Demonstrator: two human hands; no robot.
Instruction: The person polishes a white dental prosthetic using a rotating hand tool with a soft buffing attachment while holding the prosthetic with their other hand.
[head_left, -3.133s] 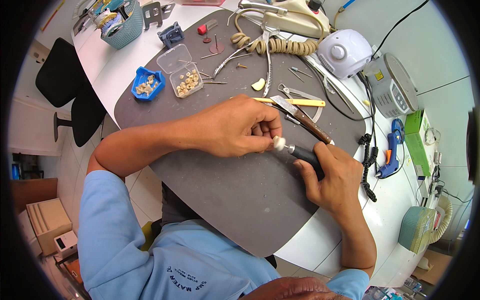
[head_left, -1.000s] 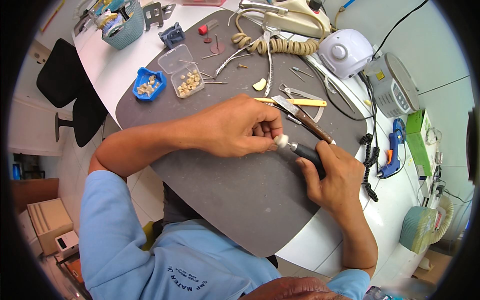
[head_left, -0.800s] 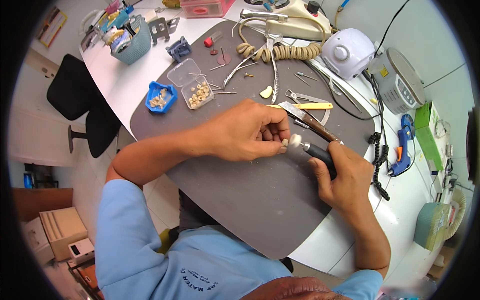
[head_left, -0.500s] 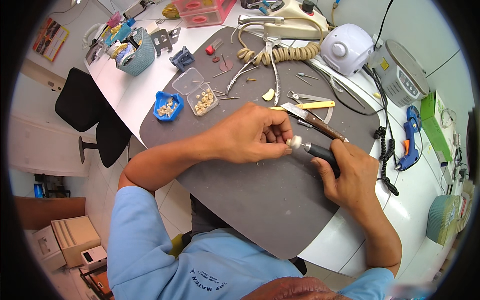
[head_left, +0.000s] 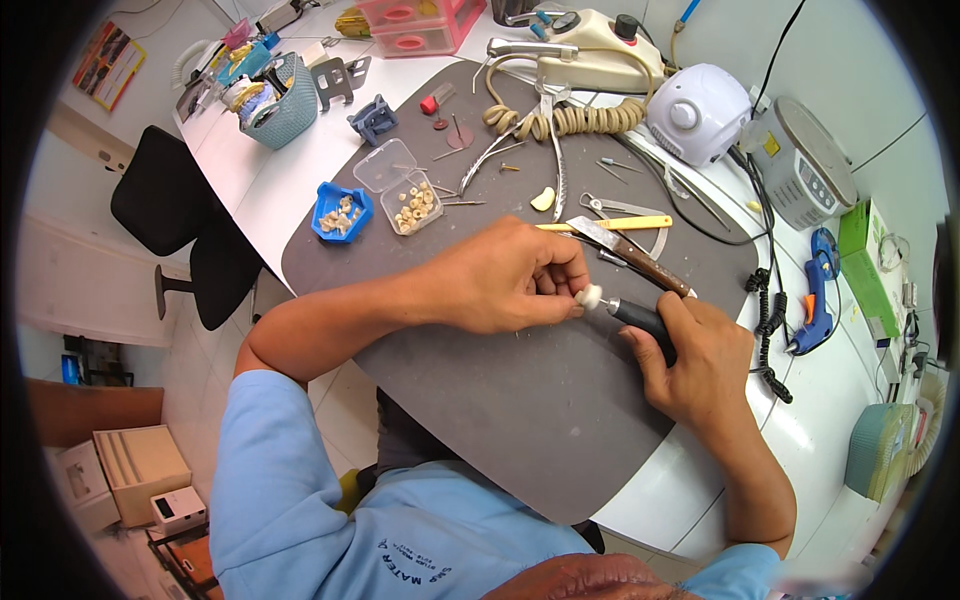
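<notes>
My right hand (head_left: 695,360) is wrapped tight around the black handpiece (head_left: 640,322), its white felt polishing tip (head_left: 589,296) pointing left over the grey mat (head_left: 520,430). Right at that tip, my left hand (head_left: 505,280) is curled shut, fingertips pinching something so small I can't make it out; it sits hidden between my fingers, touching the white tip. Just beyond my knuckles lie a brown-handled knife (head_left: 640,260) and a yellow-handled tool (head_left: 610,224), side by side on the mat. Further out to the left sit a blue tray (head_left: 340,211) and a clear plastic box (head_left: 403,186), both holding small pale pieces. Past those, a beige coiled cord (head_left: 585,118) runs along the mat's far edge, with the white rounded machine (head_left: 698,112) just beside it on the right.
</notes>
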